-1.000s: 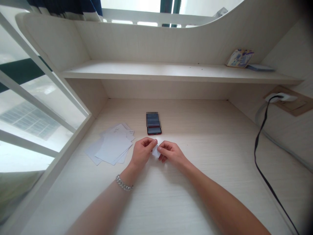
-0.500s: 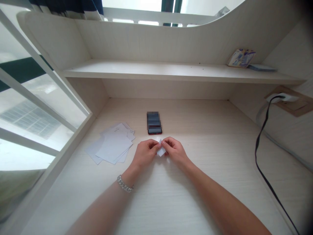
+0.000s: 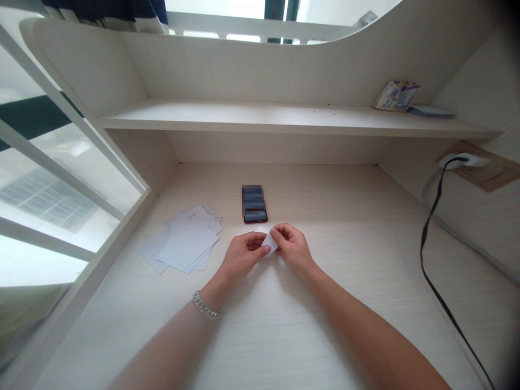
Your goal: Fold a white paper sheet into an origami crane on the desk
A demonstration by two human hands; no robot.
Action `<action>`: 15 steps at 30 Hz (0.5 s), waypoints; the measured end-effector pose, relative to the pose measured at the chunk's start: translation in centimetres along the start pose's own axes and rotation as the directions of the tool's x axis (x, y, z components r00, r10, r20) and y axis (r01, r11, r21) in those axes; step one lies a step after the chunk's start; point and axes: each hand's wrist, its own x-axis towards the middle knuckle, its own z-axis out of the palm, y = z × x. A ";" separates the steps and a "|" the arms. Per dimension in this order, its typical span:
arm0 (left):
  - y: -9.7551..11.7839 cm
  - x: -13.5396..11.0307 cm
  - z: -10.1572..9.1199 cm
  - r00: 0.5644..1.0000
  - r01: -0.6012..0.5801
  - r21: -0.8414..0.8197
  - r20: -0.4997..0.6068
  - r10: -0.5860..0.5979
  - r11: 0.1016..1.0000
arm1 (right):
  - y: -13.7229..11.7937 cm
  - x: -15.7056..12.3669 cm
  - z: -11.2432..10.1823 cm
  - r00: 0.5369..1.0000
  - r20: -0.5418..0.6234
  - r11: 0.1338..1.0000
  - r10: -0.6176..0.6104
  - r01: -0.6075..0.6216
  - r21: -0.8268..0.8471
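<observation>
A small folded piece of white paper (image 3: 270,244) is held between my two hands, above the desk. My left hand (image 3: 244,252) pinches its left edge between thumb and fingers. My right hand (image 3: 292,246) grips the upper right part, thumb against fingertips. The fingers cover much of the paper, so its full shape is hidden. Just beyond the hands lies a dark phone (image 3: 254,205) with a blurred screen. Left of my left hand, loose white sheets (image 3: 189,241) overlap in a fanned pile.
The pale desk (image 3: 345,216) has a low rail along its left side. Behind it runs a shelf (image 3: 252,116) bearing a colourful packet (image 3: 396,96) and a flat bluish item (image 3: 430,111). At right, a black cable (image 3: 424,238) hangs from a wall socket (image 3: 487,165).
The folded paper has turned and tilted between the fingers. My right hand has risen slightly, while my left thumb has shifted along the paper's lower edge. The view has moved a little.
</observation>
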 end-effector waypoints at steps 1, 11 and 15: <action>-0.1 0.0 0.0 1.000 -0.002 -0.018 -0.015 0.002 1.000 | 0.0 0.0 0.0 1.000 0.007 0.999 0.023 -0.023 0.036; 0.4 0.3 -0.5 0.982 -0.047 -0.091 -0.185 0.029 0.995 | 0.0 -0.2 0.2 0.998 0.049 0.998 -0.024 0.022 0.055; 0.4 0.3 -0.4 0.980 -0.055 -0.092 -0.195 0.037 0.994 | 0.0 -0.1 0.2 0.999 0.034 0.998 -0.031 0.029 0.055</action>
